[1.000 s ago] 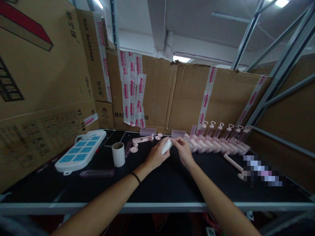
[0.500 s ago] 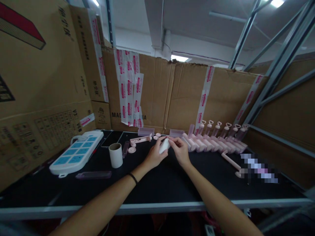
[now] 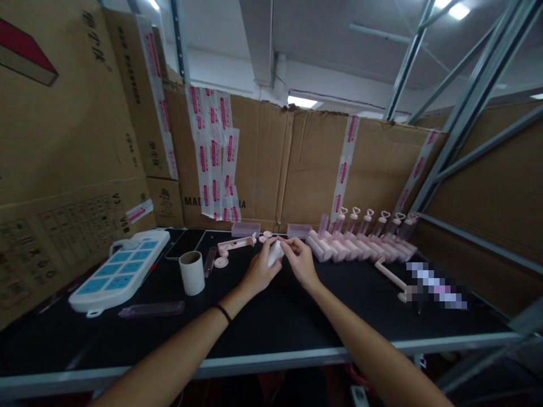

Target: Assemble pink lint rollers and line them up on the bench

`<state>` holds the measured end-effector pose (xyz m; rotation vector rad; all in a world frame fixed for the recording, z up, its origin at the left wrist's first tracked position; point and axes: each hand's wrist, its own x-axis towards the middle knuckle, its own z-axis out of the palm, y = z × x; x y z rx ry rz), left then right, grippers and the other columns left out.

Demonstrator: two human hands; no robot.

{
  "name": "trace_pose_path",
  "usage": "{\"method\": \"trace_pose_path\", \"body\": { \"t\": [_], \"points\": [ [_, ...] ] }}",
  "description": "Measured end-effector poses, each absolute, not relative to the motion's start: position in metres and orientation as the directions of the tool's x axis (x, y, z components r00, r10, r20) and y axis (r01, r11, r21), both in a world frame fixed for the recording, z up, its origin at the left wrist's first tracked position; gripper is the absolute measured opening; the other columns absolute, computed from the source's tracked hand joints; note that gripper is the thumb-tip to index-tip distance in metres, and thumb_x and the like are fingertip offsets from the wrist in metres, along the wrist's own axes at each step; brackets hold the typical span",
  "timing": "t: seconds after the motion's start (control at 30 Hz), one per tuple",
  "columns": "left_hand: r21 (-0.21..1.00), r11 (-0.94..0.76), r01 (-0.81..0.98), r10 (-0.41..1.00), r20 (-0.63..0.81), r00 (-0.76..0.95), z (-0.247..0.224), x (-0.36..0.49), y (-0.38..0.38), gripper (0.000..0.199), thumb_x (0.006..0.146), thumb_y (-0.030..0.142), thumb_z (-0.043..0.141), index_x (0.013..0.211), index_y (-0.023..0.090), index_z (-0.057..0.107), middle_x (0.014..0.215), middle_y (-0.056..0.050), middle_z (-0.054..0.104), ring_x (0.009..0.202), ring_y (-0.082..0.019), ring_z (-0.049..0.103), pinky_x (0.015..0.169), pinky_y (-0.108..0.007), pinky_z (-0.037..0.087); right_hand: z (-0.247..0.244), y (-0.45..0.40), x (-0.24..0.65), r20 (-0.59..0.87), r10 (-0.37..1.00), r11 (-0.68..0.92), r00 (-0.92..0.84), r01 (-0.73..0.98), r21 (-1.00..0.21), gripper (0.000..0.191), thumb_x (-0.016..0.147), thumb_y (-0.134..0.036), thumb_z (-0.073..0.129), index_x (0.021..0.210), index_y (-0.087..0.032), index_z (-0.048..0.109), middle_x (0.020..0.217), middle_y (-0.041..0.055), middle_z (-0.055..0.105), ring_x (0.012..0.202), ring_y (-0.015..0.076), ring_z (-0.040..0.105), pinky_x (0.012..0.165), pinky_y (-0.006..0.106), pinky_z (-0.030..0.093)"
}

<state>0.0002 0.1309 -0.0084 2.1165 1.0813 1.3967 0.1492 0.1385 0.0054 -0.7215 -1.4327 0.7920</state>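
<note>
A small white rounded piece point(image 3: 275, 255) is gripped in my left hand point(image 3: 259, 270), whose fingers wrap around it above the middle of the table. My right hand point(image 3: 301, 264) is closed at the piece's upper end, thumb and fingertips pinched together against it. Whether a smaller part sits between those fingertips is hidden. Just left of my hands lie a pale pink bracket-like part point(image 3: 236, 243), a pink disc point(image 3: 221, 262) and a clear narrow case point(image 3: 210, 261). Behind them are small pink round parts point(image 3: 266, 235).
On the right stands a row of pink cylinders point(image 3: 360, 249) with clear tubes and heart-shaped tops. A pink rod-like part point(image 3: 391, 274) lies in front. To the left are a white cardboard tube point(image 3: 192, 273), a power strip point(image 3: 121, 274), a phone point(image 3: 185, 244) and a clear case point(image 3: 151, 309).
The camera view has swung slightly right, so everything sits further left. The white piece is a little more upright in my left hand; both hands keep their closed grip.
</note>
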Motion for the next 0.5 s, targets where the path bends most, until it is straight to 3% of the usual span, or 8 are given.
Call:
{"method": "trace_pose_path", "body": {
  "t": [0.2, 0.3, 0.37, 0.5],
  "points": [
    [0.606, -0.666, 0.435, 0.736, 0.627, 0.254, -0.009, 0.001, 0.131, 0.055, 0.089, 0.019, 0.054, 0.143, 0.028, 0.044, 0.138, -0.007, 0.061, 0.120, -0.024, 0.063, 0.101, -0.038, 0.049, 0.005, 0.138, 0.149, 0.567, 0.824, 0.567, -0.004, -0.017, -0.823, 0.027, 0.089, -0.046, 0.064, 0.086, -0.019, 0.064, 0.078, 0.0008, 0.069, 0.070, 0.0176, 0.064, 0.067, 0.027, 0.049],
    [0.617, -0.650, 0.445, 0.746, 0.629, 0.218, -0.010, 0.002, 0.134, 0.053, 0.088, 0.020, 0.056, 0.139, 0.029, 0.046, 0.131, -0.006, 0.064, 0.114, -0.024, 0.066, 0.098, -0.038, 0.051, 0.001, 0.144, 0.148, 0.562, 0.826, 0.560, -0.033, -0.059, -0.826, 0.028, 0.090, -0.047, 0.062, 0.091, -0.020, 0.067, 0.089, 0.0035, 0.073, 0.081, 0.0200, 0.068, 0.076, 0.030, 0.053],
    [0.648, -0.626, 0.435, 0.757, 0.640, 0.136, -0.010, 0.003, 0.137, 0.050, 0.088, 0.021, 0.057, 0.137, 0.028, 0.048, 0.127, -0.007, 0.066, 0.108, -0.023, 0.068, 0.094, -0.038, 0.053, -0.004, 0.153, 0.148, 0.571, 0.820, 0.566, -0.044, -0.089, -0.819, 0.033, 0.095, -0.048, 0.053, 0.104, -0.020, 0.068, 0.104, 0.0068, 0.075, 0.094, 0.0219, 0.070, 0.086, 0.033, 0.054],
    [0.794, -0.500, 0.346, 0.797, 0.578, -0.174, -0.008, -0.003, 0.142, 0.050, 0.093, 0.029, 0.052, 0.142, 0.026, 0.041, 0.111, -0.008, 0.069, 0.074, -0.019, 0.069, 0.069, -0.033, 0.057, -0.019, 0.181, 0.149, 0.616, 0.787, 0.606, -0.043, 0.241, -0.758, 0.045, 0.102, -0.042, 0.032, 0.128, -0.020, 0.062, 0.123, 0.0113, 0.071, 0.112, 0.0237, 0.068, 0.099, 0.041, 0.051]
  ]
}}
